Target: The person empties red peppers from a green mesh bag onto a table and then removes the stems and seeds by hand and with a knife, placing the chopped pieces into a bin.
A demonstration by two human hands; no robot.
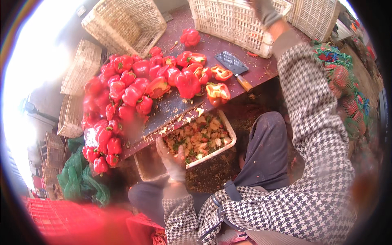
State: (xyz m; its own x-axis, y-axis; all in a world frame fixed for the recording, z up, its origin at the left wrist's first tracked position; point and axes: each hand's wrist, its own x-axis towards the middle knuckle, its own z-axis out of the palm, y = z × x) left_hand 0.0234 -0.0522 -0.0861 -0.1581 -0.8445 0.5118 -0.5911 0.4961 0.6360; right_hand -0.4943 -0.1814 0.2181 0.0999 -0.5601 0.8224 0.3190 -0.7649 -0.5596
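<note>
My left hand (pixel 171 160), in a pale glove, is by the table's near edge with thumb and fingers apart and nothing seen in it. Beside it, below the edge, a white plastic bin (pixel 233 134) holds pepper cores and scraps (pixel 202 137). My right hand (pixel 264 12), gloved, reaches to a white slatted plastic crate (pixel 226 21) at the far side; its fingers are blurred and partly cut off by the frame. Between the hands lie halved red bell peppers (pixel 218 93) and a cleaver (pixel 231 62) with a wooden handle. Whole red bell peppers (pixel 131 95) are heaped at left.
A tilted pale crate (pixel 122 24) stands behind the heap. More crates (pixel 81 67) are stacked at left, above green netting (pixel 76 174). Green mesh sacks of peppers (pixel 340 76) stand at right. A red plastic crate (pixel 61 217) is at lower left. Seeds litter the dark red table (pixel 260 72).
</note>
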